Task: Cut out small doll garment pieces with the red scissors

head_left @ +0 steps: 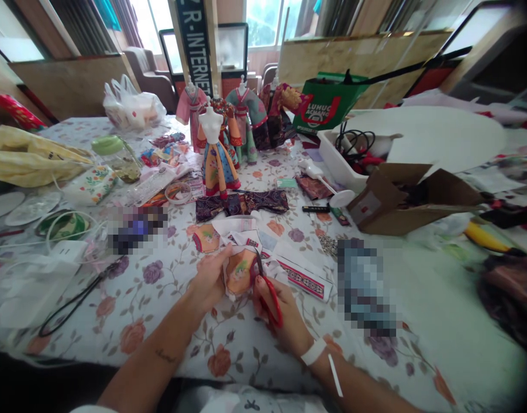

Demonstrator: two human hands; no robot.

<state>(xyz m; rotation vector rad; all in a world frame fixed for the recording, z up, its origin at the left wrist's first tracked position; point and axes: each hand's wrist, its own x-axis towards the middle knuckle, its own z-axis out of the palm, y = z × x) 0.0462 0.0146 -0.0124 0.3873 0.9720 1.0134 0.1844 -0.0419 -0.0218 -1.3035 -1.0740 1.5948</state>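
My left hand (212,272) grips the left edge of an orange printed fabric piece (238,273) with a white border and a green figure in its middle. In my right hand (284,312) are red-handled scissors (272,304), with their dark blades at the right edge of that piece. Whether the blades are apart I cannot tell. Just beyond lie a similar orange cutout (206,237) and a white strip with a red and black patterned band (301,278). A dark paisley fabric piece (241,205) is spread out behind them.
Several dressed doll forms (219,150) stand at the back centre. To the right are a cardboard box (387,201), a white tray (332,158) and a green bag (327,103). A jar (117,155), cables (80,298) and a white power strip (67,255) occupy the left.
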